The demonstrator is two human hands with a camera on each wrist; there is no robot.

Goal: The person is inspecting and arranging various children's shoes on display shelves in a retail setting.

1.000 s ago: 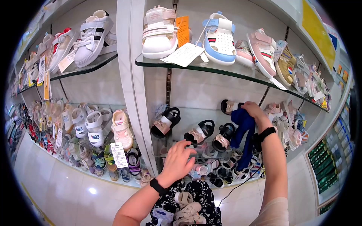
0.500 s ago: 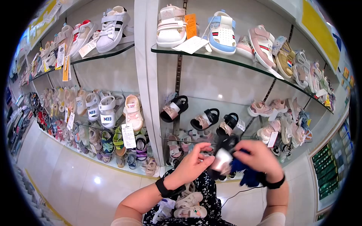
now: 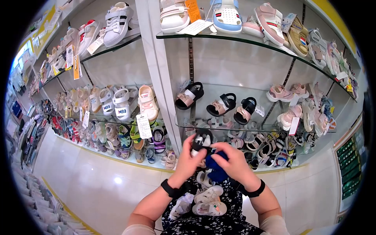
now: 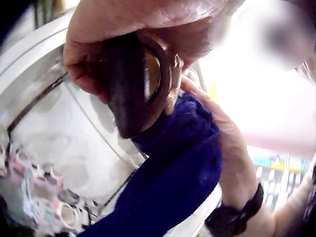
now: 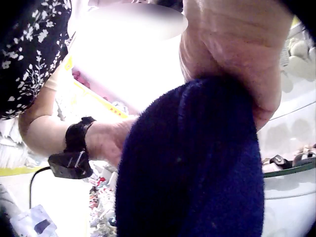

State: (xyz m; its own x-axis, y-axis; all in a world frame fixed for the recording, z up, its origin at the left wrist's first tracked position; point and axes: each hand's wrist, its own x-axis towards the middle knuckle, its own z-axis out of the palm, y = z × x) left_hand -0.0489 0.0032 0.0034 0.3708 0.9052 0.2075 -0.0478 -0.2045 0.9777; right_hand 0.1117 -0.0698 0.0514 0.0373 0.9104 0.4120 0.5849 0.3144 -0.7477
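A small black sandal [image 3: 202, 141] is gripped by my left hand [image 3: 187, 161], in front of the lower shelves. In the left wrist view the fingers of my left hand [image 4: 89, 54] curl round its dark sole [image 4: 129, 89]. My right hand [image 3: 236, 163] pinches a dark blue cloth [image 3: 217, 166] close beside the sandal. The cloth [image 5: 192, 163] hangs from my right hand [image 5: 237, 64] and covers its fingertips in the right wrist view. Whether it touches the sandal is hard to tell.
Three black sandals with pink bows [image 3: 221, 105] stand on the glass shelf [image 3: 235, 90] ahead. Above them a glass shelf holds small shoes [image 3: 270, 23]. Light-coloured sandals [image 3: 210, 202] lie on my lap. More shoes crowd the shelves left and right.
The right hand has come down from the shelf with the cloth and a sandal. The left hand now grips the sandal, and both hands are lower and close together.
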